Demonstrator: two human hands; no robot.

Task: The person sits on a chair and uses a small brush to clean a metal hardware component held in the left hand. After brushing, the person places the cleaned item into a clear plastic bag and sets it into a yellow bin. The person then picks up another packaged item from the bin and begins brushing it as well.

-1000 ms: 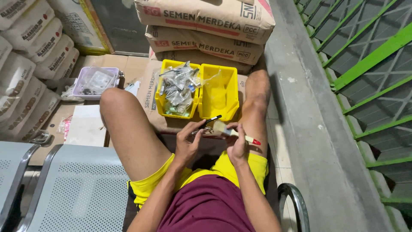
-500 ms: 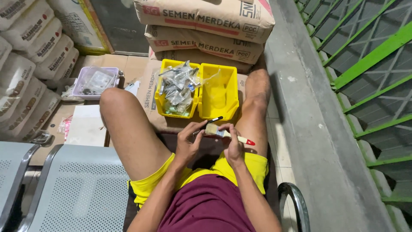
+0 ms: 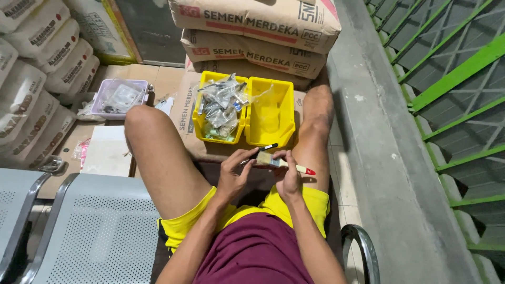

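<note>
Small flat paintbrush w/ pale wooden handle & red tip (image 3: 286,164) sits between the knees, just in front of the twin yellow plastic bins (image 3: 247,113). Right hand (image 3: 288,176) fingers closed round handle; left hand (image 3: 234,173) pinches a thin black-tipped tool (image 3: 261,151) at the bristles. Looks light, stiff; bristles soft, so best gripped mid-handle.

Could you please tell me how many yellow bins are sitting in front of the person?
2, side by side: the left yellow bin holds clear plastic bags of small parts; the right yellow bin looks empty. None appear hidden.
</note>
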